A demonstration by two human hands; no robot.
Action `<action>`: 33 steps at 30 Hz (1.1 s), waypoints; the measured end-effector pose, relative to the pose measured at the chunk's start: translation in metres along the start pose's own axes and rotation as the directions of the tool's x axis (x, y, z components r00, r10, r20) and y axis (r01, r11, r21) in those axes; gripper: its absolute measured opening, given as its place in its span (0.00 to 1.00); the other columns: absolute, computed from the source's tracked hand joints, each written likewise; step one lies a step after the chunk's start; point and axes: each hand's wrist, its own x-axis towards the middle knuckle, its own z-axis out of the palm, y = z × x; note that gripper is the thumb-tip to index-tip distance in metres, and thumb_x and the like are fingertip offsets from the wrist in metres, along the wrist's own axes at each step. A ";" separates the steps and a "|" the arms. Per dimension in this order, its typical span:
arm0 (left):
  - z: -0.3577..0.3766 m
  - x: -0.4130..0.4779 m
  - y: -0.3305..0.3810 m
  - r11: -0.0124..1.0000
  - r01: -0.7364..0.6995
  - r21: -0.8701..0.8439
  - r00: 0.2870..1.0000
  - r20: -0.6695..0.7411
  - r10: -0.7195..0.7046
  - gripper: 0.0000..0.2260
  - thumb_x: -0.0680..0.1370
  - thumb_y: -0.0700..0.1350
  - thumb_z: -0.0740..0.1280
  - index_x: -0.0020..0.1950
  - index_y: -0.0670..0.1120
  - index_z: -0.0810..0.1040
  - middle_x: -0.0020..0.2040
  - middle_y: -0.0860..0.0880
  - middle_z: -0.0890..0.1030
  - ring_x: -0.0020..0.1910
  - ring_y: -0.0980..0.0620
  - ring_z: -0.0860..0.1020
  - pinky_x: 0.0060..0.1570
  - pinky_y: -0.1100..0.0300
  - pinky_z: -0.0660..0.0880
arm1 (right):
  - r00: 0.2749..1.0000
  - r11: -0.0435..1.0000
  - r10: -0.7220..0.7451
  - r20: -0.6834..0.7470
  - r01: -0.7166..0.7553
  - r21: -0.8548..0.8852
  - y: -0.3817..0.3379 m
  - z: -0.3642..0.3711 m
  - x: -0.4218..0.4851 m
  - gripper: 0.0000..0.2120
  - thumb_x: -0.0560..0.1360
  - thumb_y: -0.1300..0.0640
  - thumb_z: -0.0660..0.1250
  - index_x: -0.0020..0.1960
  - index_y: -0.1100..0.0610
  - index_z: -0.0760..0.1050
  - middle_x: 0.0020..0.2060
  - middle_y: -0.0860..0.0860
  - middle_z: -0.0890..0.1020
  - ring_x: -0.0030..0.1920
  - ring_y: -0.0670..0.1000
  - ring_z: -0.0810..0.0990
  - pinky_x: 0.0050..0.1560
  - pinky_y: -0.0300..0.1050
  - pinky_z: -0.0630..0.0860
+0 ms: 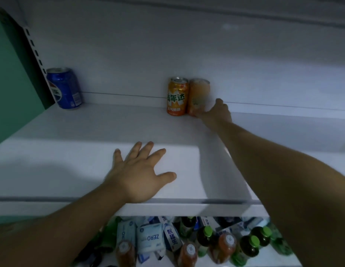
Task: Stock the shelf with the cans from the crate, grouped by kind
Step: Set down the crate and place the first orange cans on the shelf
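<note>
The right orange can is stood at the back of the shelf, touching the left orange can, and is gripped low down by the right hand. The left hand is laid flat near the front edge, fingers spread. A blue can is set far left.

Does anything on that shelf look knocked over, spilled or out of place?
Nothing stands out. The blue can stands upright at the far left of the shelf. The orange can and the second orange can stand upright side by side mid-shelf, with the right hand gripping the second low down. No spill shows.
</note>
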 end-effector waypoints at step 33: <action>0.243 -0.188 0.440 0.442 -0.891 -0.100 0.318 0.559 0.766 0.28 0.75 0.57 0.66 0.73 0.50 0.66 0.70 0.47 0.71 0.65 0.46 0.72 0.61 0.56 0.70 | 0.470 0.474 0.835 -0.286 -0.879 -0.062 0.398 -0.287 -0.555 0.27 0.75 0.42 0.67 0.68 0.55 0.69 0.60 0.53 0.78 0.56 0.54 0.77 0.53 0.47 0.76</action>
